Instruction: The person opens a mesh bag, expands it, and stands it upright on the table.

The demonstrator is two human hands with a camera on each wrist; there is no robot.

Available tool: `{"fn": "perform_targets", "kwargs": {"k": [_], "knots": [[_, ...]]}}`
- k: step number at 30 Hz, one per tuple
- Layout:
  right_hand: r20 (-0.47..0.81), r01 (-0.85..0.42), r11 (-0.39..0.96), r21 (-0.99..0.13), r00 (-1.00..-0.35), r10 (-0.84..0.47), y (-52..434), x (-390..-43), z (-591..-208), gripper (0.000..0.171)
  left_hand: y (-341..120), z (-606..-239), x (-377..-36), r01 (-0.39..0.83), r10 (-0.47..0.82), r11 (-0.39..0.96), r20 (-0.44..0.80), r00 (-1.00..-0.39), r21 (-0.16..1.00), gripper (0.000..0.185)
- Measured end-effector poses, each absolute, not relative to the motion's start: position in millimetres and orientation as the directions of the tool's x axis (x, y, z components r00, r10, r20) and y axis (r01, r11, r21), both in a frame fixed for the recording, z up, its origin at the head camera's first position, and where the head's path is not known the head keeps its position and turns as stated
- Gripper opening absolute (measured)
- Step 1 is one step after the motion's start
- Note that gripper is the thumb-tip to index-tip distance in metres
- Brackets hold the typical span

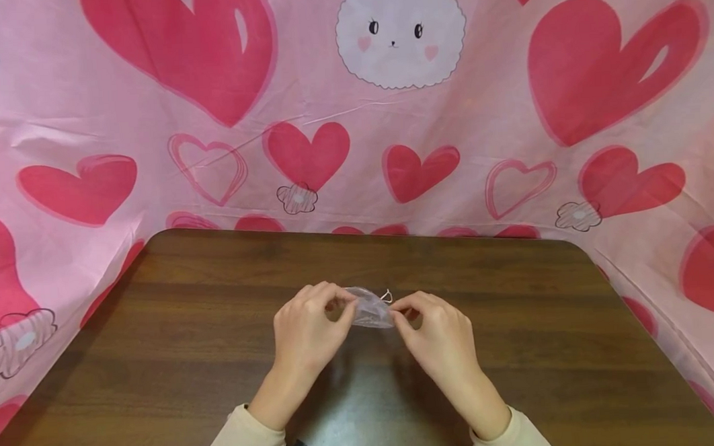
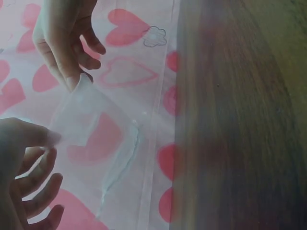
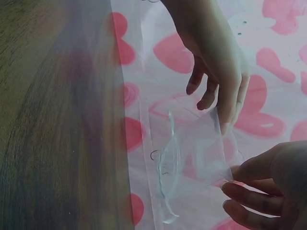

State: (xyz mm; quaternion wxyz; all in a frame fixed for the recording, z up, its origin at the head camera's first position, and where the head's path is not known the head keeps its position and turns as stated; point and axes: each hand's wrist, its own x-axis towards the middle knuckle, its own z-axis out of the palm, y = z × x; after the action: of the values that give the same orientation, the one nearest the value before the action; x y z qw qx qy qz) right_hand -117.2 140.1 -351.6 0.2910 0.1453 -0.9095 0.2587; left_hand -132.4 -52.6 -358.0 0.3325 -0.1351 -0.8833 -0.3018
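Wrist views show pouch [image 2: 91, 129] sheer, drawstring [image 3: 169, 182] dangling

Pink heart-patterned cloth [image 1: 509, 127], brown table [image 1: 187, 339]

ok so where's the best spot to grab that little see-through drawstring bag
By its two opposite edges, one from each side, as now: the left hand and right hand pinch the sheer pouch taut above the table. The fabric is thin and limp, so a fingertip pinch probably suits it; its drawstring hangs loose.
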Motion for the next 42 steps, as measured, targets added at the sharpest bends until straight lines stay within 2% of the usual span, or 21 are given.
{"fn": "perform_targets", "kwargs": {"k": [9,19,24,28,34,42], "knots": [[0.627,-0.421,0.816,-0.396,-0.773,-0.095,143.3,-119.1,-351.5,0.016,-52.0,-359.5,-131.5,0.433,0.066,0.792,0.646,-0.761,0.43,0.015],[0.668,-0.442,0.813,-0.378,-0.738,-0.091,143.5,-119.2,-351.3,0.027,-47.7,-361.5,-130.1,0.493,0.186,0.775,0.602,-0.776,0.396,0.022],[0.69,-0.466,0.805,-0.367,-0.716,-0.1,142.9,-119.1,-350.6,0.029,-46.0,-362.8,-129.6,0.5,0.193,0.788,0.626,-0.756,0.361,0.014],[0.694,-0.487,0.795,-0.36,-0.71,-0.121,142.1,-118.4,-351.0,0.027,-46.2,-362.4,-129.6,0.475,0.137,0.797,0.653,-0.745,0.374,0.007],[0.674,-0.492,0.793,-0.358,-0.724,-0.145,140.9,-117.8,-351.6,0.023,-49.1,-361.0,-130.3,0.456,0.077,0.796,0.68,-0.729,0.399,0.008],[0.704,-0.501,0.795,-0.342,-0.697,-0.136,142.3,-120.2,-351.6,0.016,-48.8,-360.3,-130.8,0.493,0.166,0.773,0.623,-0.765,0.399,0.018]]}}
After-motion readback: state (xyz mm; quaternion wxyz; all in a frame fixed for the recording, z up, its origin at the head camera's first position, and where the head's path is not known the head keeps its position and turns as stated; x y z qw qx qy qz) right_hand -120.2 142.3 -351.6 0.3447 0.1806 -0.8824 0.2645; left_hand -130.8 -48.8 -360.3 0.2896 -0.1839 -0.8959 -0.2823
